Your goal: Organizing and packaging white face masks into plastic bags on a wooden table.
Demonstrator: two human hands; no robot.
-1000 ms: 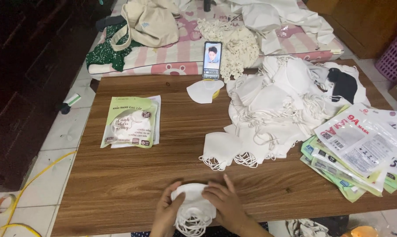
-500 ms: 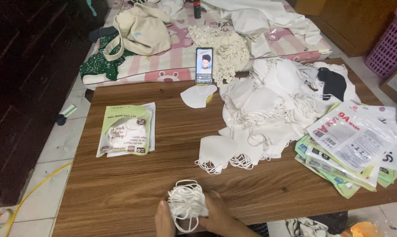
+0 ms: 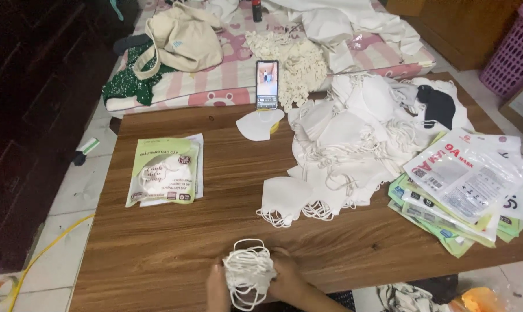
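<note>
Two hands are working at the near edge of the tabletop (image 3: 174,254): my left hand (image 3: 217,289) and right hand (image 3: 284,274) are clasping a small stack of white face masks (image 3: 248,271) between them, ear loops spilling over the top. I judge I am squaring up this bundle; the next move is calling for a firm pinch so the loops are not snagging. The big pile of loose masks (image 3: 354,133) is lying toward the far right corner, with a stack of empty printed pouches (image 3: 466,188) overhanging the right edge. A filled green pouch (image 3: 164,171) is sitting near the left edge. Open wood between it and the pile is giving me room; a propped phone (image 3: 266,84) is standing at the far edge.
</note>
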